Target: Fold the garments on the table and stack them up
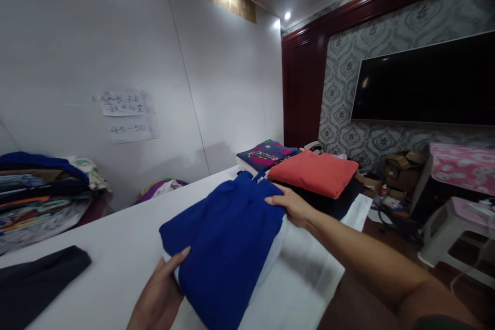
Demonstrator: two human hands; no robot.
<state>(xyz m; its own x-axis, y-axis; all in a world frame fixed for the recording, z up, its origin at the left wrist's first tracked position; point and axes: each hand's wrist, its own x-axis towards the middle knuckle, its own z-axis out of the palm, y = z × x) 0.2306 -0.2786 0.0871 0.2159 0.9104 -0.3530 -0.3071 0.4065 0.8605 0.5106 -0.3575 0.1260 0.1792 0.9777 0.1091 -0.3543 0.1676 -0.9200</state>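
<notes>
A folded blue garment (228,237) with some white showing along its edges is held between my two hands over the white table. My left hand (162,281) grips its near left edge, thumb on top and fingers hidden beneath. At the far right corner my right hand (288,203) pinches the cloth, the thumb lying over the blue fabric. Just beyond my right hand lies a folded coral garment (313,170) on top of dark clothes. Left of that pile sits a folded patterned garment (266,154) in dark blue and magenta.
A dark garment (42,278) lies at the table's left (116,247). Beyond the table stand a heaped clothes pile (42,191) and a purple bundle (164,188). On the right are a plastic stool (456,232), cardboard boxes (404,172) and a pink-covered piece of furniture (464,165).
</notes>
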